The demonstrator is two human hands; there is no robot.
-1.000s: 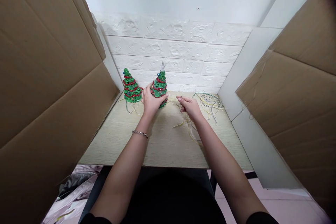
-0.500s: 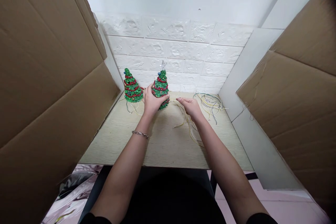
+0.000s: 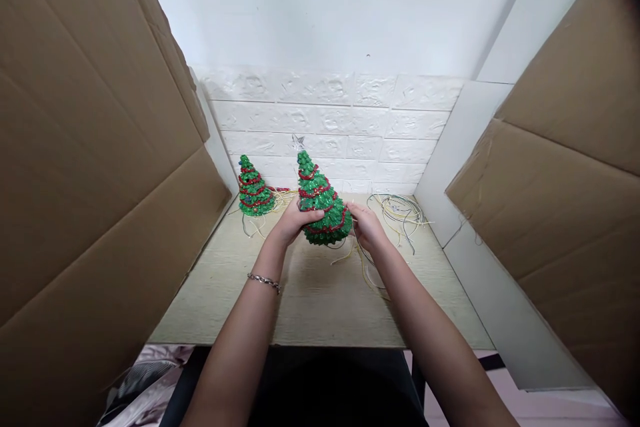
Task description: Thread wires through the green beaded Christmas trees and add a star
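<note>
A small green Christmas tree (image 3: 327, 203) with red garlands and a clear star on top leans to the left, raised off the table. My left hand (image 3: 293, 219) is closed around its left side, thumb across the front. Beside the tree's lower right edge, my right hand (image 3: 366, 223) is pinched on a thin wire, its fingertips partly hidden by the base. Loose thin wires (image 3: 364, 267) trail on the table beneath that hand. A second green tree (image 3: 255, 190), without a star, stands upright at the left, with pale wires around its foot.
Coiled yellow, white and dark wires (image 3: 400, 210) lie at the back right of the wooden table (image 3: 330, 313). Cardboard panels (image 3: 100, 167) flank the workspace on both sides. A white brick-patterned wall (image 3: 330, 120) closes off the back.
The starred tree has come closer and tipped, its top to the left and its base to the right. My right hand has met the tree's lower right edge. The view has tilted up.
</note>
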